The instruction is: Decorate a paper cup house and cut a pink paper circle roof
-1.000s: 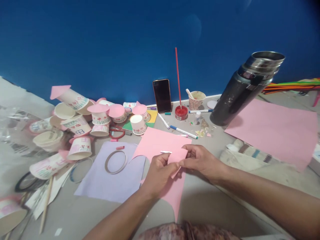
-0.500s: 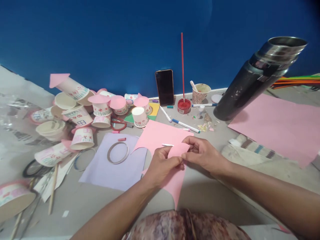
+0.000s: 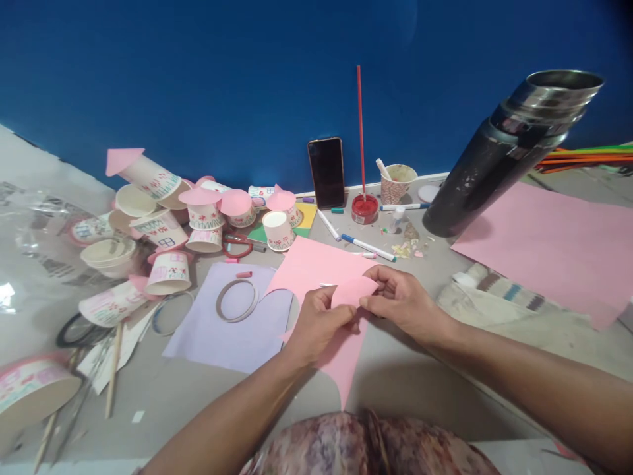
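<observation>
A small curled piece of pink paper (image 3: 353, 292) is pinched between my two hands. My left hand (image 3: 324, 320) closes on its near left side, thumb on top. At its right edge my right hand (image 3: 398, 297) grips it between thumb and fingers. Beneath both hands lies a larger pink sheet (image 3: 321, 260) with curved cut-outs along its edges. Left of it, a lilac sheet (image 3: 198, 330) carries a roll of tape (image 3: 220, 309) and a pink marker cap (image 3: 244, 274). Part of a thin white object (image 3: 327, 285) shows just behind my left fingers.
Decorated paper cups (image 3: 171, 274), several with pink cone tops, crowd the left. A phone (image 3: 326, 173) leans on the blue wall beside a red paint pot (image 3: 364, 210). Markers (image 3: 368, 247) lie behind my hands. A black flask (image 3: 494, 165) and another pink sheet (image 3: 554, 251) are at right.
Both hands keep hold of the curled pink paper and have shifted only slightly. The view has moved a little, so the cups on the left appear further right.
</observation>
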The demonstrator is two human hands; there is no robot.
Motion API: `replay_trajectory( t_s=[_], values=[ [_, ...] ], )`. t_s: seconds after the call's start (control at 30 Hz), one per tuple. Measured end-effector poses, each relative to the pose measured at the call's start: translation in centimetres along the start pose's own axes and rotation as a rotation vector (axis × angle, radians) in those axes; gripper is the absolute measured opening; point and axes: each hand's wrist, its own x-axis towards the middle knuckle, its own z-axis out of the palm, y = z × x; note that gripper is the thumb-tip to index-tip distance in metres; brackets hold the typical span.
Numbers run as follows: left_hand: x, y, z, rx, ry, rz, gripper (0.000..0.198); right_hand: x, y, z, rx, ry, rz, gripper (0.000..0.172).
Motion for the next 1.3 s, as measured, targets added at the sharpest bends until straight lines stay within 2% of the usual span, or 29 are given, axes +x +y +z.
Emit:
replay_trajectory(
  t_s=[0.27, 0.33, 0.4, 0.5, 0.63, 0.73, 0.83, 0.9, 1.0, 1.07, 1.13, 1.23, 1.3],
  values=[
    [-0.3, 0.9, 0.3, 0.114, 0.023, 0.025, 0.009, 0.2, 0.4, -0.4, -0.077, -0.035, 0.056, 0.027],
    [-0.4, 1.1, 0.2, 0.147, 0.052, 0.054, 0.008, 0.3, 0.3, -0.7, -0.088, -0.014, 0.015, 0.029],
    [-0.5, 1.3, 0.1, 0.179, 0.083, 0.079, 0.007, 0.4, 0.0, -1.2, -0.160, 0.058, -0.092, 0.033],
    [-0.6, 1.5, -0.2, 0.279, 0.149, 0.114, 0.007, 0.6, -0.2, -1.8, -0.394, 0.160, -0.310, 0.033],
    [-0.6, 1.3, -0.4, 0.369, 0.185, 0.160, 0.008, 1.0, 0.2, -2.2, -0.598, 0.117, -0.612, 0.024],
    [-0.5, 1.2, -0.4, 0.228, 0.074, 0.125, 0.019, 1.3, 0.7, -2.4, -0.647, 0.087, -0.724, 0.021],
    [-0.3, 1.2, -0.6, -0.049, -0.096, -0.009, 0.044, 1.5, 0.9, -2.6, -0.635, 0.083, -0.770, 0.023],
    [-0.1, 1.1, -0.7, -0.137, -0.085, -0.065, 0.047, 1.6, 0.8, -2.7, -0.621, 0.091, -0.777, 0.023],
    [0.4, 1.1, -1.0, -0.073, 0.001, -0.071, 0.033, 1.7, 0.6, -2.9, -0.621, 0.098, -0.771, 0.019],
    [0.7, 1.2, -1.5, -0.002, 0.076, -0.040, 0.027, 1.7, 0.1, -3.0, -0.661, 0.148, -0.682, 0.018],
    [1.1, 1.3, -2.3, 0.034, 0.233, 0.024, 0.024, 1.6, -0.7, -2.9, -0.796, 0.175, -0.510, 0.018],
    [2.0, 1.0, -4.0, 0.028, 0.369, 0.112, 0.024, 1.4, -1.9, -2.9, -1.170, 0.012, -0.273, 0.013],
    [2.9, 0.5, -5.1, 0.053, 0.447, 0.144, 0.023, 1.4, -2.3, -2.9, -1.379, -0.108, -0.203, 0.023]
  ],
)
